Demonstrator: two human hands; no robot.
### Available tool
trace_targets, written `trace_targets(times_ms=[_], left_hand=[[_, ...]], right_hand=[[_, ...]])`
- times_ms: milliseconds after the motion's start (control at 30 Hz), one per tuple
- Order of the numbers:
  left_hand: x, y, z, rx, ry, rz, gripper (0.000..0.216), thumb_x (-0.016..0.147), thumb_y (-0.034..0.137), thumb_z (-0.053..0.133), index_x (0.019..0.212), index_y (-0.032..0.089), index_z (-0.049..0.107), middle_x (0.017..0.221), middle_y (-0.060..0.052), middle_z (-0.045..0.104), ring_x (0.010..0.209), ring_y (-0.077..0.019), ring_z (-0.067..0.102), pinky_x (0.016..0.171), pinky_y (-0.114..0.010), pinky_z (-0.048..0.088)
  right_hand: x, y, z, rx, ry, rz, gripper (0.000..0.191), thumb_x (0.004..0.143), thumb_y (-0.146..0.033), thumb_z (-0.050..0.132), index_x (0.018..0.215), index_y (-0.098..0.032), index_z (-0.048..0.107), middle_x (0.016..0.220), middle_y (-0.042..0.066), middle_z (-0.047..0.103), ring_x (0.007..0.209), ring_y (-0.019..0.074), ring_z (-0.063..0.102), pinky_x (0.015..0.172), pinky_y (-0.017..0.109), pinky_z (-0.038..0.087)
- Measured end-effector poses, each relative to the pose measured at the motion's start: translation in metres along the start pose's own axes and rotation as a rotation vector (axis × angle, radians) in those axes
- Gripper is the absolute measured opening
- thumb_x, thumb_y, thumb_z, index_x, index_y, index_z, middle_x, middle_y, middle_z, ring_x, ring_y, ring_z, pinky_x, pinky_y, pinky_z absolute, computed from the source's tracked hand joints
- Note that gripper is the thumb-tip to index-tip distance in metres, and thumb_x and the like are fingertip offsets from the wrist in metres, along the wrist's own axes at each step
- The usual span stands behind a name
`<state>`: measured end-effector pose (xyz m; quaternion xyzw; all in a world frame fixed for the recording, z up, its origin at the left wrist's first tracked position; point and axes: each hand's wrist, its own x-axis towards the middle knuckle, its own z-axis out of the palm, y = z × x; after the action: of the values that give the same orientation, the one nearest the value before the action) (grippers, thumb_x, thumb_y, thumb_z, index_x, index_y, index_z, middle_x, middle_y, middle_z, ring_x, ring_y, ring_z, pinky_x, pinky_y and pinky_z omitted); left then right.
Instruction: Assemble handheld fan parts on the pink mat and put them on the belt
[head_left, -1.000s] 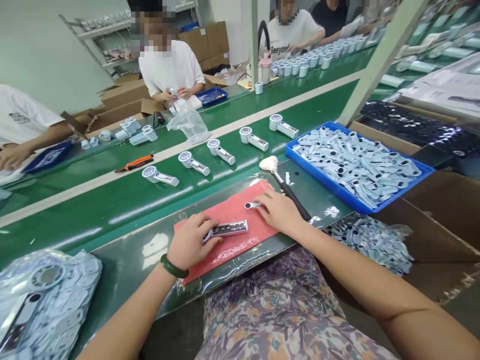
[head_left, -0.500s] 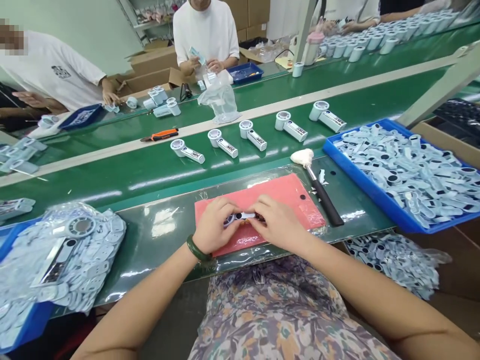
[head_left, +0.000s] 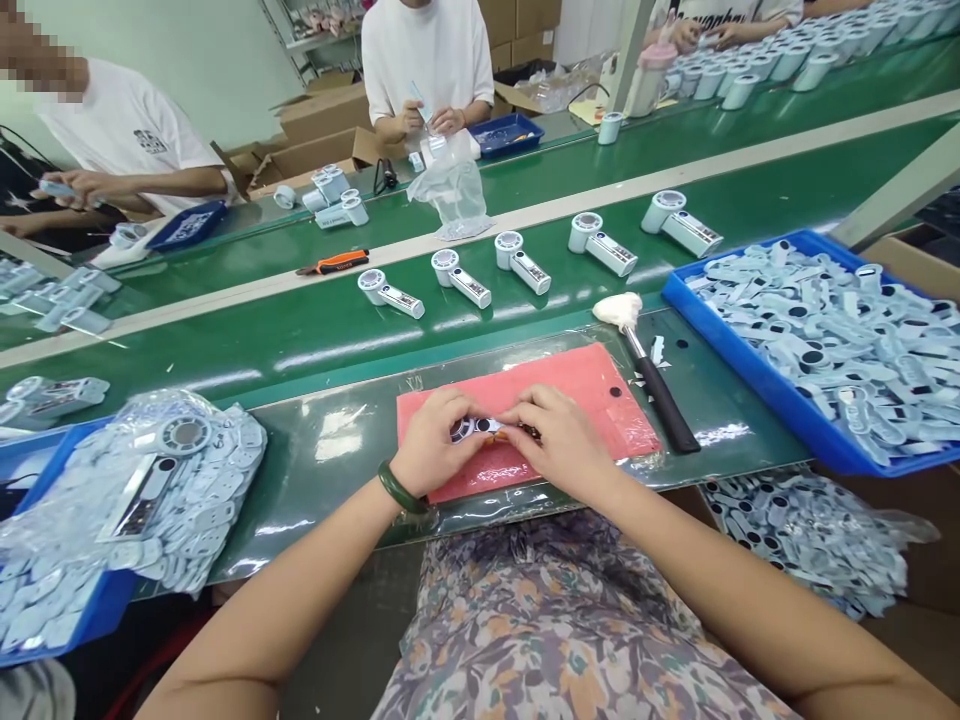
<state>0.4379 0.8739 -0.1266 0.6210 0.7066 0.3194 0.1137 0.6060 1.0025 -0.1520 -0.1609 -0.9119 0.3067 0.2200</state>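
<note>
My left hand [head_left: 435, 442] and my right hand [head_left: 561, 440] meet over a pinkish-red mat [head_left: 540, 385]. Both hold a small white-and-black plastic part [head_left: 480, 425], and my fingers hide most of it. The mat lies on a clear plastic sheet [head_left: 345, 510] on the green bench. Right of my right hand lies a black-handled mallet [head_left: 666, 402] with a white padded head. Beyond my fingertips, several white devices with round heads [head_left: 461, 280] stand in a row on the green conveyor belt [head_left: 300, 345].
A blue tray of pale blue parts [head_left: 739, 375] sits to my right, with a loose bagged pile [head_left: 802, 535] below it. Another bagged heap [head_left: 180, 480] lies to my left. Across the belt, two co-workers [head_left: 420, 70] [head_left: 127, 150] handle similar parts. An orange-handled tool [head_left: 330, 262] lies beyond.
My hands have come together from apart, and both now hold the small part on the mat. The view has swung left, so the scene sits further right in the frame.
</note>
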Motion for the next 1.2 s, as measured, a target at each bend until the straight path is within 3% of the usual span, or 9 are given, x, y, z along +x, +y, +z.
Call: trace_targets(times_ms=[133,267,433,600,833,1000,1100,1200], left_hand=[[-0.006,0.004,0.001,0.056,0.031,0.094,0.007,0.093,0.026,0.065,0.091,0.02,0.067,0.092,-0.005,0.069,0.088,-0.0206,0.062,0.081,-0.036,0.052],[-0.024,0.016,0.002,0.198,0.044,0.182,0.013,0.097,0.032,0.06,0.093,0.02,0.064,0.107,-0.009,0.069,0.107,-0.0263,0.063,0.091,-0.043,0.053],[-0.041,0.029,0.009,0.255,0.028,0.081,0.02,0.098,0.022,0.055,0.117,0.019,0.062,0.123,-0.011,0.069,0.126,-0.0305,0.059,0.103,-0.052,0.052],[-0.041,0.033,0.015,0.253,0.05,0.0,0.019,0.096,0.018,0.056,0.11,0.022,0.068,0.115,-0.008,0.073,0.124,-0.0302,0.06,0.104,-0.054,0.053],[-0.037,0.031,0.013,0.3,0.011,0.012,0.024,0.097,0.021,0.053,0.117,0.02,0.066,0.117,-0.009,0.072,0.123,-0.0297,0.06,0.105,-0.054,0.052],[-0.031,0.034,0.01,0.325,-0.056,0.034,0.024,0.094,0.02,0.054,0.115,0.021,0.067,0.113,-0.009,0.072,0.115,-0.028,0.062,0.103,-0.051,0.053],[-0.027,0.038,0.002,0.423,-0.107,0.107,0.029,0.093,0.023,0.056,0.12,0.02,0.063,0.114,-0.011,0.069,0.109,-0.0288,0.063,0.095,-0.049,0.057],[-0.012,0.018,-0.023,0.542,-0.136,0.209,0.03,0.089,0.017,0.052,0.116,0.022,0.064,0.112,-0.011,0.069,0.104,-0.0289,0.064,0.091,-0.047,0.058]], right_hand=[[-0.003,0.003,-0.003,0.198,-0.077,0.082,0.012,0.096,-0.02,0.066,0.105,-0.025,0.074,0.106,0.004,0.065,0.104,0.0208,0.062,0.09,0.036,0.05],[-0.011,0.003,-0.009,0.242,-0.207,0.089,0.029,0.094,-0.018,0.069,0.122,-0.025,0.068,0.117,0.005,0.067,0.112,0.0229,0.061,0.101,0.042,0.045],[-0.014,-0.003,-0.01,0.156,-0.328,0.091,0.039,0.094,-0.02,0.067,0.133,-0.022,0.064,0.124,0.007,0.065,0.121,0.0269,0.057,0.105,0.047,0.04],[-0.012,-0.006,-0.003,0.142,-0.276,0.131,0.031,0.094,-0.02,0.065,0.125,-0.024,0.068,0.116,0.008,0.066,0.114,0.0271,0.058,0.097,0.044,0.04],[-0.018,-0.004,0.0,0.016,-0.289,-0.024,0.037,0.098,-0.022,0.058,0.135,-0.02,0.061,0.122,0.012,0.063,0.115,0.0292,0.054,0.095,0.044,0.041],[-0.016,-0.007,0.004,-0.021,-0.253,0.008,0.031,0.1,-0.024,0.056,0.129,-0.019,0.064,0.116,0.012,0.065,0.11,0.0297,0.057,0.093,0.045,0.044],[-0.017,-0.006,-0.001,0.113,-0.226,0.02,0.037,0.096,-0.023,0.064,0.132,-0.017,0.063,0.124,0.011,0.065,0.118,0.0276,0.057,0.102,0.044,0.045],[-0.019,0.012,-0.02,0.2,-0.099,0.014,0.049,0.094,-0.023,0.069,0.141,-0.016,0.057,0.141,0.011,0.058,0.132,0.0234,0.051,0.113,0.039,0.041]])
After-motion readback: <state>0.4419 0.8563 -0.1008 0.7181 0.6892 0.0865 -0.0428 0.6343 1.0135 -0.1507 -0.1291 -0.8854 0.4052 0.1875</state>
